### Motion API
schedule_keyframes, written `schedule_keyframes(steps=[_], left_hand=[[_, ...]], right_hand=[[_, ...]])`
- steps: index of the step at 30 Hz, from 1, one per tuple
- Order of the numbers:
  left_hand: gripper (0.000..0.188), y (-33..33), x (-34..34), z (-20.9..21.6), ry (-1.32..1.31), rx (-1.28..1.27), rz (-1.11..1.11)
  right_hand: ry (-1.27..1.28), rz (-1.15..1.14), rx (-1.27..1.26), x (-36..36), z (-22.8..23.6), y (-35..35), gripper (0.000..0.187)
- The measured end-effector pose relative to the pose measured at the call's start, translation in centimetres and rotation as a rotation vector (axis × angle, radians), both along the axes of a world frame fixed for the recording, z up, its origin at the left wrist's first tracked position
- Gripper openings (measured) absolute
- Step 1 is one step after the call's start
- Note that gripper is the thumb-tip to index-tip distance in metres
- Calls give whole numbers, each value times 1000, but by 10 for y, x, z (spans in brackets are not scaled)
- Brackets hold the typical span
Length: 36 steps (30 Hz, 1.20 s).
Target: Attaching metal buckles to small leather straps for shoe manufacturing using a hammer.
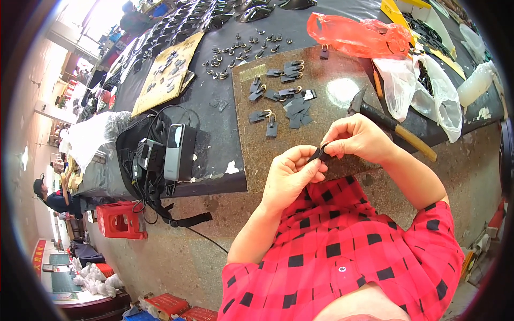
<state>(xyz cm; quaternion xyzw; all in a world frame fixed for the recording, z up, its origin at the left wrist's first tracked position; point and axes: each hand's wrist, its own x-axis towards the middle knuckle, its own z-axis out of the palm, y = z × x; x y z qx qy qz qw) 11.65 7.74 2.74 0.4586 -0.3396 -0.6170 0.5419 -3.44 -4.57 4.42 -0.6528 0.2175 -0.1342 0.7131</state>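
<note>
Above the near edge of a brown stone slab (326, 80), both my hands are pinched close together on a small black tab (319, 154). My left hand (294, 174) grips its lower end between thumb and fingers. With thumb and forefinger, my right hand (360, 140) holds the upper end, where a bit of gold-coloured metal seems to show; the fingers hide most of it. On the slab lie several black tabs with gold rings (272, 128) and a pile of flat black pieces (298, 111). A hammer (409, 138) with a wooden handle rests right of my right hand.
Left of the slab are a grey box-shaped device (180, 152) and a black bag with straps and cables (134, 155). Farther off lie loose metal rings (246, 51) and a yellowish board (170, 75) with tabs. A red plastic bag (358, 37) and white bags (399, 88) sit back right.
</note>
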Motion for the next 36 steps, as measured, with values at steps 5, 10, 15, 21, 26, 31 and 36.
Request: schedule_keyframes(steps=[5, 10, 15, 21, 26, 31, 36], left_hand=[[22, 0, -3, -3, 17, -8, 20], [19, -1, -7, -6, 5, -67, 89], [15, -1, -13, -10, -34, -139, 166], [13, 1, -17, -13, -127, -182, 232], [13, 4, -13, -8, -187, -145, 189], [17, -2, -2, -14, -546, -359, 121], [35, -3, -7, -9, -102, -263, 167]], right_hand=[[-28, -49, 27, 0, -3, 4, 12], [-75, -112, 38, 1, -8, 13, 11], [-58, -253, -574, 1, -6, 21, 13], [-61, -295, -951, 2, -7, 26, 11], [-23, -63, -498, -3, -3, 18, 13], [-89, 1, -747, -6, -13, 17, 14], [1, 0, -161, -5, -8, 26, 12]])
